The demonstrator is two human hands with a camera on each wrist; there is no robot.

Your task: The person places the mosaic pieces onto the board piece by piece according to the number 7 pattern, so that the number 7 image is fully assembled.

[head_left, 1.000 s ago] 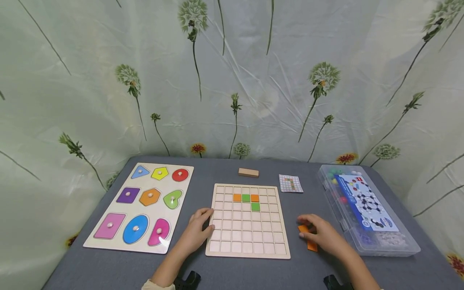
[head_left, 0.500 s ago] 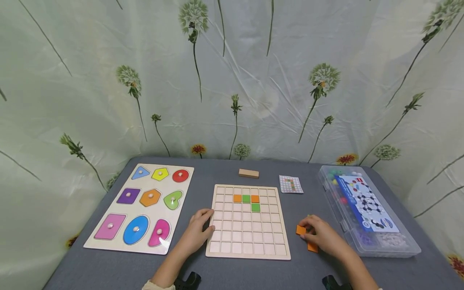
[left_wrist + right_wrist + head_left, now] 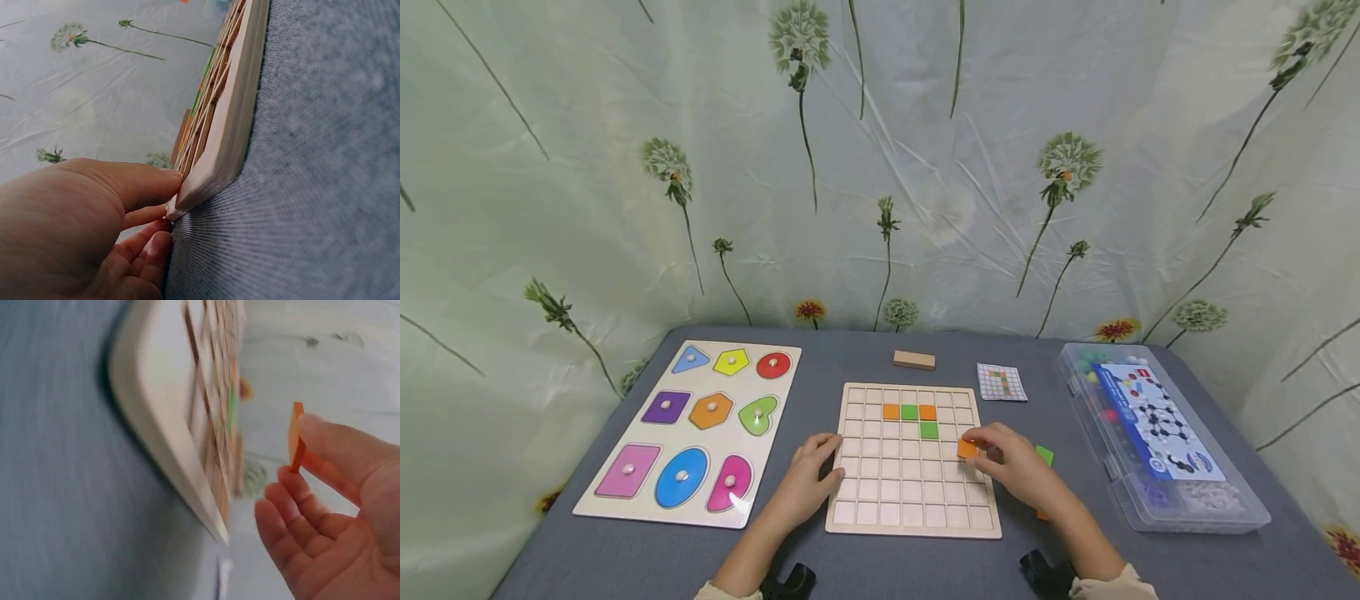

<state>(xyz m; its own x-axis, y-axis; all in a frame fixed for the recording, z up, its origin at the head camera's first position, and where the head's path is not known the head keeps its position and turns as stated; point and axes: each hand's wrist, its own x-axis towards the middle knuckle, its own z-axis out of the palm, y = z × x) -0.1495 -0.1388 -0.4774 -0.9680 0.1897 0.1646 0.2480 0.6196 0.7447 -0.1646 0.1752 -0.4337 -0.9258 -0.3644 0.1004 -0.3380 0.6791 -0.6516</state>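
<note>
Orange tile (image 3: 967,449) held above the grid board, not yet seated

Right hand (image 3: 1018,467) and tile are over the right side of the wooden grid board (image 3: 912,490). Thumb and fingertips pinch the orange square, and the right wrist view shows it off the surface and standing on edge, with the spare fingers loosely bent. Left hand (image 3: 808,479) grips the board's left edge, thumb at the rim and other fingers curled beside it, apparently as a steadying hold.

Four cells are filled: orange, green, orange across the second row, then green directly beneath the right-hand orange. A loose green tile (image 3: 1044,455) lies beside the right forearm, and a bit of another orange tile (image 3: 1042,516) shows past it.

Placing the fifth tile looks like the step in hand. The small printed pattern card (image 3: 1002,382) shows a bar with a leg running down from it, though its colours are hard to read. If that is the guide, the next move calls for shifting the tile leftward to the cell under the lower green one, turning it flat, squaring its sides to the thin dividers, then letting go without nudging its neighbour.
</note>
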